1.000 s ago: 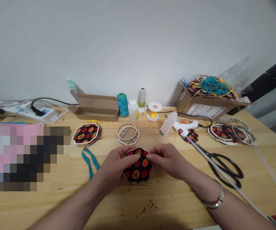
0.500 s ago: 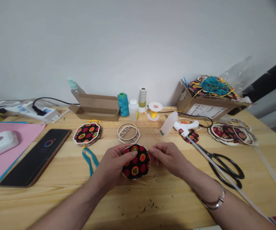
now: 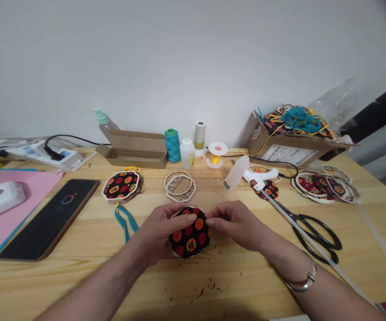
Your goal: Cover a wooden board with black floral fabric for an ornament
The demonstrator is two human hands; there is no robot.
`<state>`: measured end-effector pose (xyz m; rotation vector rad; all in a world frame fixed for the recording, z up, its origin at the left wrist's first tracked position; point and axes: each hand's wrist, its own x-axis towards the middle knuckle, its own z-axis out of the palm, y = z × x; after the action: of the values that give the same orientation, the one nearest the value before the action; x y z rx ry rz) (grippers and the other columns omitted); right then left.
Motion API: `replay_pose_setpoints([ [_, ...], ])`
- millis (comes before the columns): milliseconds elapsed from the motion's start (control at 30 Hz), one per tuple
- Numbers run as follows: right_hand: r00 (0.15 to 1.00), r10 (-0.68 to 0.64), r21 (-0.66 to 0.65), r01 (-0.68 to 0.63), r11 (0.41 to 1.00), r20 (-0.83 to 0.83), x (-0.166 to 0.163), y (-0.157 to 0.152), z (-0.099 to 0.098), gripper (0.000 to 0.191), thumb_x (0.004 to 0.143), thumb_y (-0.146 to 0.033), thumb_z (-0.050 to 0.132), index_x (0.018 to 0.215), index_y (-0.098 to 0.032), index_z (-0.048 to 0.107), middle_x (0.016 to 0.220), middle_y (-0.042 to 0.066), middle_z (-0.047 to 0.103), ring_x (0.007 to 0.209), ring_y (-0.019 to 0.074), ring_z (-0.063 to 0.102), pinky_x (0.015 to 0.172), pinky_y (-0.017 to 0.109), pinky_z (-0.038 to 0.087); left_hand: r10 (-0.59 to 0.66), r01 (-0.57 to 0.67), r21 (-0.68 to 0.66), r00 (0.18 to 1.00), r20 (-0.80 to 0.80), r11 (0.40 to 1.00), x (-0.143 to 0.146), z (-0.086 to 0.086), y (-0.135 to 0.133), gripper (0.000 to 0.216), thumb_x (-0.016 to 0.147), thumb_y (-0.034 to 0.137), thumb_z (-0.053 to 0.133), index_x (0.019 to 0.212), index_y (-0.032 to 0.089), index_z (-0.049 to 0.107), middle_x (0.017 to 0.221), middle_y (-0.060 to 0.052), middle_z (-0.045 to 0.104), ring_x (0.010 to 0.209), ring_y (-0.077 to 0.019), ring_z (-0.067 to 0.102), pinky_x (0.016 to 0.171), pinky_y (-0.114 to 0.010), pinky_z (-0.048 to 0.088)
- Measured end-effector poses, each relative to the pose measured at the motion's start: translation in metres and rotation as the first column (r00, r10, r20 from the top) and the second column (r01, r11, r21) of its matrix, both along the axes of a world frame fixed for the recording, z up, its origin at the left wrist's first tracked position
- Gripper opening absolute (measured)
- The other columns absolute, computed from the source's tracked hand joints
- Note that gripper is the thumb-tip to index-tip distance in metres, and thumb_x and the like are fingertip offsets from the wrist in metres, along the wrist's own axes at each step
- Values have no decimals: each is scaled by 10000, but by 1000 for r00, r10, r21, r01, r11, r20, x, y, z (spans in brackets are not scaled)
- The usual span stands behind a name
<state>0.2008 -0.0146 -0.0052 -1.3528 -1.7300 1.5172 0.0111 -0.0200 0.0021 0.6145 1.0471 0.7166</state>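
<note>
Head view, clock centred on the patterned piece point(image 3: 189, 232). The piece sits between both hands, above the table point(image 3: 233, 285).

Left hand point(image 3: 166, 227) at 9-10 o'clock: clamped on the piece, thumb across the front face, other fingers mostly hidden behind. Right hand point(image 3: 234, 223) at 3 o'clock: thumb and index tips bunched together at the piece's 2 o'clock rim, touching; can't tell if they clamp it.

Containers:
- Carton point(image 3: 288, 151), 2 o'clock: heaped past its rim with patterned pieces, teal tassels point(image 3: 301, 119) and yellow cord; clear plastic bag point(image 3: 336, 100) at its back right.
- Small box point(image 3: 139, 158), 11 o'clock: lid up; contents not readable.
- White bottle point(image 3: 186, 156), 12 o'clock: upright, fill unclear.
- Translucent bottle point(image 3: 236, 173), between 1 and 2: tilted, fill unclear.

Nearby: wooden frames point(image 3: 180, 194) at 12, stack of patterned pieces point(image 3: 122, 187) at 10, glue gun point(image 3: 261, 178) at 2, scissors point(image 3: 316, 234) at 3.

Vs 0.5 s ago: patterned piece is slightly lower, toward 6, and turned, flowers in different spots. Left thumb reaches further across it. Right fingertips are slightly lower too. Boxes and bottles unchanged.
</note>
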Motion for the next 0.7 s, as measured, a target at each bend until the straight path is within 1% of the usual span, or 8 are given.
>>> replay_pose_setpoints([
  [100,999,27,36,-28,999,30,1,-1,-1,172,762,-289,570,749,-145,663,587,-26,561,539,81,416,495,202,322,-93,93,11,993,-67,996,1,2,-1,252,601,243,767,831,158,711,684,-54,731,586,-171,661,567,-250,515],
  [233,997,30,105,-38,994,77,0,-1,0,187,789,-299,552,751,-154,663,605,-17,590,548,89,449,497,205,338,-110,113,25,989,-102,993,0,0,-2,222,622,273,747,802,147,714,670,-62,729,562,-167,650,540,-240,500],
  [300,994,-12,195,-9,981,107,0,-2,0,194,812,-299,529,765,-164,660,643,-4,620,578,102,490,523,216,366,-94,98,35,990,-107,995,0,-2,-2,227,640,292,733,813,147,710,676,-63,728,558,-174,649,528,-249,496],
  [333,991,-50,268,15,963,127,-1,-3,0,185,823,-285,520,777,-169,657,667,2,632,600,109,510,548,225,382,-84,89,39,991,-108,995,-1,-2,-1,233,646,296,728,825,147,708,684,-65,728,567,-179,652,530,-255,496],
  [400,978,-136,456,51,889,155,-2,-5,-1,155,836,-237,506,817,-176,648,726,18,642,664,126,541,613,248,408,-67,72,34,991,-116,997,-1,-2,-1,246,648,297,726,843,149,704,699,-65,729,584,-187,656,539,-263,496],
  [500,965,-197,686,26,727,171,-4,-8,-4,155,851,-186,484,856,-172,638,790,50,635,750,156,541,693,294,419,-48,52,34,991,-121,998,1,0,0,237,639,286,733,835,155,705,707,-56,730,597,-177,654,553,-253,489],
  [600,945,-230,797,-51,602,234,-7,-11,-2,168,854,-155,476,831,-169,642,769,58,632,753,175,509,699,325,407,-25,32,61,992,-123,998,2,0,-1,202,639,287,731,796,162,709,683,-26,726,595,-164,647,551,-230,473],
  [700,910,-286,836,-107,538,301,-11,-12,1,170,844,-142,490,789,-165,649,729,58,634,740,187,484,676,342,380,-10,19,73,992,-128,997,3,-1,-1,209,638,297,728,803,170,712,656,6,718,602,-162,645,566,-221,470],
])
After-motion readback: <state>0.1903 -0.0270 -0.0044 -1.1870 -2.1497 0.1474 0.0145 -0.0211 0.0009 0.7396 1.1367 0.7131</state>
